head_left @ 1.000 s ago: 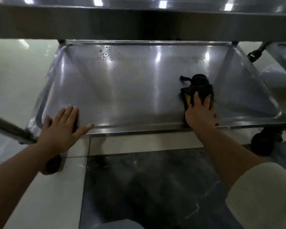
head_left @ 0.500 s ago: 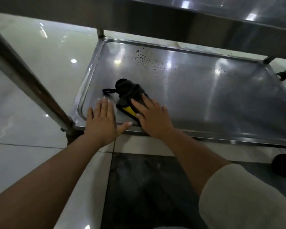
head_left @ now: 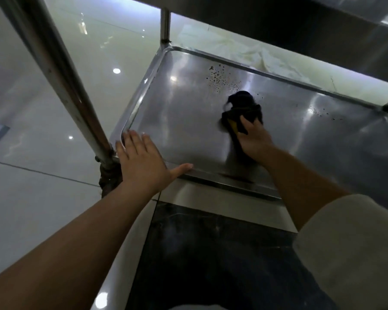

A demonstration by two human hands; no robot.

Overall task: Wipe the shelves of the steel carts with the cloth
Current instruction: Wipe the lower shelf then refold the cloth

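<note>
The steel cart's bottom shelf [head_left: 184, 121] is a shiny tray with a raised rim. Dark specks [head_left: 220, 80] dot its far middle, and more lie at the far right. My right hand [head_left: 253, 139] presses a black and yellow cloth [head_left: 242, 108] flat on the shelf's middle, just below the specks. My left hand [head_left: 141, 162] lies flat with fingers spread on the shelf's near left corner, thumb along the front rim.
A steel upright post [head_left: 61, 70] slants past the left corner, with a caster [head_left: 109, 180] below it. The shelf above [head_left: 300, 21] overhangs the far side. Glossy white tiles lie left; a dark tile [head_left: 211, 253] lies below me.
My right hand has slid the cloth from the near left corner toward the shelf's middle and farther back. The left hand stays at the near left corner. The camera has tilted.
</note>
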